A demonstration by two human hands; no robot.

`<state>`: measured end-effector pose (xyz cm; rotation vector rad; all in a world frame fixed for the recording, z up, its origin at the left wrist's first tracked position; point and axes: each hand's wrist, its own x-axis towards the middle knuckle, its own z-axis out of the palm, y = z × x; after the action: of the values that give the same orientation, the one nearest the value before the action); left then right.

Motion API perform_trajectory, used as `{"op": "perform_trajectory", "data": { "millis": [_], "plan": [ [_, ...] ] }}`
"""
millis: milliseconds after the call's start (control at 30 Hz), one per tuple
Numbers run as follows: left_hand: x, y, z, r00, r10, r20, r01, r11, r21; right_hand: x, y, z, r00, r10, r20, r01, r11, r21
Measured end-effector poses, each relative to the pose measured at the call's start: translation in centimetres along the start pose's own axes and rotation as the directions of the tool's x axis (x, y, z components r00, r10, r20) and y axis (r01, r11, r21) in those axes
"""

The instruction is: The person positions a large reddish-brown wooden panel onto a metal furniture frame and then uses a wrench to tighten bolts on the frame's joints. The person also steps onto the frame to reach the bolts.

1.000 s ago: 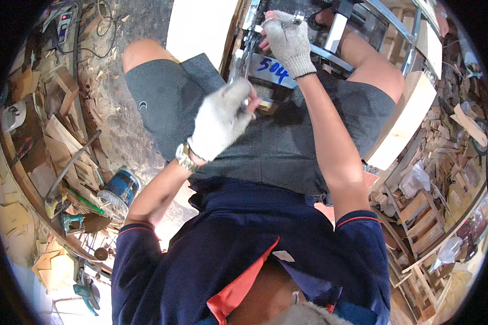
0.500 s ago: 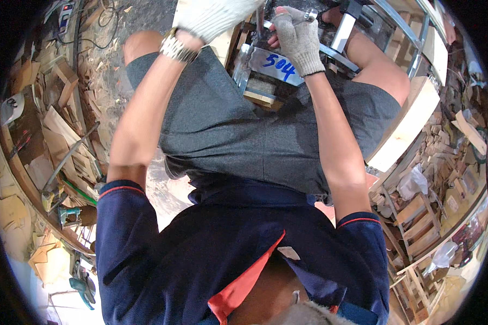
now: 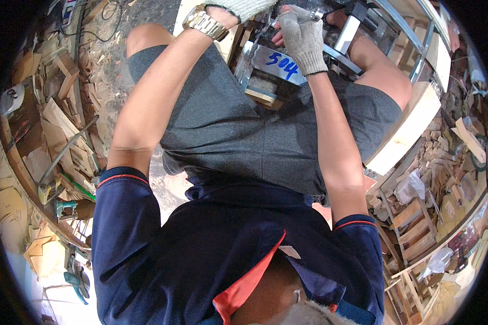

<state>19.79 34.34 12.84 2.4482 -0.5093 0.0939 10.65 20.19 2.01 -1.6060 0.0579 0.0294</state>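
Observation:
My left hand (image 3: 241,6), in a white knit glove with a metal-band watch (image 3: 207,23) at the wrist, reaches to the top edge, where its fingers are cut off. My right hand (image 3: 303,46) wears a greyish knit glove with some fingertips bare. Its fingers are curled round a short shiny metal bar (image 3: 317,15), whose rounded end sticks out beside the thumb; the bar's kind is unclear. Just below that hand lies a pale plate (image 3: 276,62) with blue handwriting, part of a metal-framed machine (image 3: 246,67) between my knees.
Square metal tubing (image 3: 398,21) rises at the upper right. A thick pale timber (image 3: 409,130) lies beside my right thigh. Wood offcuts (image 3: 65,130) and a cable (image 3: 106,32) cover the left side; small wood pieces (image 3: 417,146) and slatted wooden frames (image 3: 415,222) fill the right.
My left hand has moved up and to the right, further out of the picture. The right hand stays closed on the bar, shifted only slightly with the view.

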Motion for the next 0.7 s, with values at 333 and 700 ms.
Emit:
{"op": "perform_trajectory", "data": {
  "millis": [333, 700],
  "plan": [
    [-0.9, -0.6, 4.1, 0.998, 0.045, -0.046, -0.048, 0.996, -0.074, 0.5, 1.8, -0.3, 0.983, 0.179, -0.031, -0.181, 0.980, -0.088],
    [-2.6, 0.8, 2.6, 0.984, 0.094, 0.151, -0.086, 0.994, -0.063, 0.3, 5.6, -2.1, 0.991, 0.112, 0.071, -0.096, 0.974, -0.204]
  ]
}}
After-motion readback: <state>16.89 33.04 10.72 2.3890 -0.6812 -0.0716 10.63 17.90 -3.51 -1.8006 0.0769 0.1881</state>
